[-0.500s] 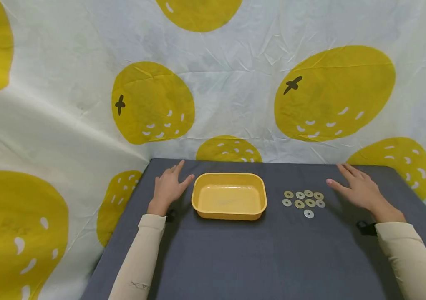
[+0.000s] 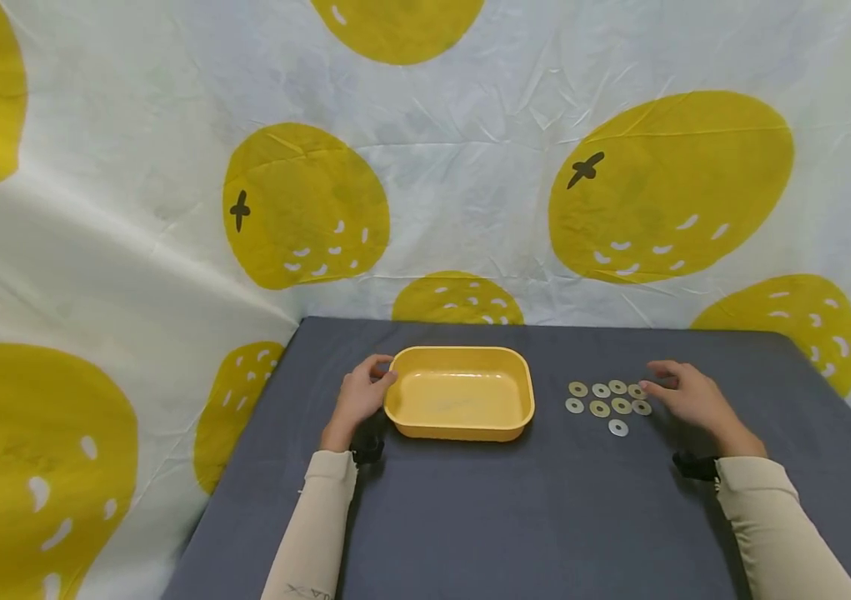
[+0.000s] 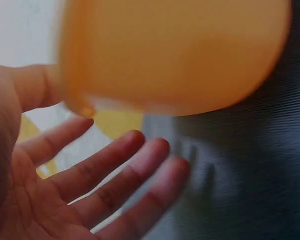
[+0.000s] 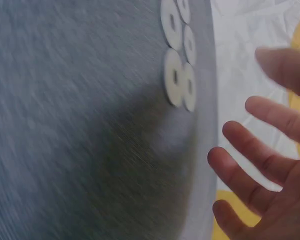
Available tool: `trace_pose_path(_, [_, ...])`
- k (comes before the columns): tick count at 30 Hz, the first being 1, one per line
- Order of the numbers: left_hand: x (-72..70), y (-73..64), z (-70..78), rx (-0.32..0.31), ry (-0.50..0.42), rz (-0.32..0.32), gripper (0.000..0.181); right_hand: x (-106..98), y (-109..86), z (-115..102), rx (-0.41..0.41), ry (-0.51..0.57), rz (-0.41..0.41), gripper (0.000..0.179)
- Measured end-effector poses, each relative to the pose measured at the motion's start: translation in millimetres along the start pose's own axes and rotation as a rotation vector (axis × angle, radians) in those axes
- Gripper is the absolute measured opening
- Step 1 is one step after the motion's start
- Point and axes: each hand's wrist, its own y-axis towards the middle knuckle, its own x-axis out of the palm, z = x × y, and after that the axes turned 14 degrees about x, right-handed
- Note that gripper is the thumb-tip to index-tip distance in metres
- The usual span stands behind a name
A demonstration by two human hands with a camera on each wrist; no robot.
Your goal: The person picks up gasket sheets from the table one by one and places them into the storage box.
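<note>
Your left hand [image 2: 360,396], 9 o'clock of yellow tray [image 2: 458,432]: fingers loosely spread, contact unclear. Right hand [image 2: 695,404] empty, fingers apart, at 3 o'clock of washers [image 2: 616,406] flat on counter [image 2: 515,517]. Best pinch edges singly.

The rectangular tray [image 2: 463,432] by the left hand [image 2: 359,398] looks like smooth, kinda glossy plastic. Flat washers [image 2: 623,432] near the right hand [image 2: 698,402] are metal-looking, brassy and silvery. Tablecloth [image 2: 455,517] under both hands is matt, finely woven cloth; fruit-print curtain [image 2: 463,208] beyond them, creased fabric with a slight sheen.
</note>
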Motion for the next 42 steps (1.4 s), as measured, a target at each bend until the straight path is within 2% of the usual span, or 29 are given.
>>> trace_pose_path(4, [11.8, -5.7, -12.0, -0.035, -0.083, 0.031, 0.041, 8.4, 0.7, 1.0, 0.061, 0.011, -0.01, 0.056])
trace_pose_path(8, [19.3, -7.6, -20.8, -0.031, -0.152, 0.055, 0.043, 13.5, 4.1, 4.0, 0.129, 0.008, -0.023, 0.05])
trace_pose_path(14, [22.9, -3.8, -23.6, -0.033, -0.183, 0.104, 0.041, 14.2, 11.7, 3.6, 0.197, 0.014, -0.044, 0.047])
trace_pose_path(22, [22.1, -7.9, -30.6, -0.02, -0.255, 0.081, 0.043, 16.3, 13.4, -0.9, 0.298, 0.028, -0.031, 0.051])
trace_pose_path(27, [21.7, -10.1, -34.5, 0.018, -0.309, 0.059, 0.047, 16.2, 15.3, -2.2, 0.336, 0.027, -0.038, 0.051])
trace_pose_path(31, [22.8, -11.0, -37.6, 0.025, -0.366, 0.05, 0.048, 14.7, 14.8, -2.8, 0.361, 0.03, -0.048, 0.05])
trace_pose_path(35, [23.7, -11.4, -40.1, 0.026, -0.41, 0.06, 0.048, 16.2, 16.3, -4.0, 0.378, 0.044, -0.047, 0.047])
trace_pose_path(42, [23.9, -10.7, -40.5, 0.019, -0.43, 0.08, 0.047, 20.6, 18.2, -4.9, 0.363, 0.053, -0.033, 0.046])
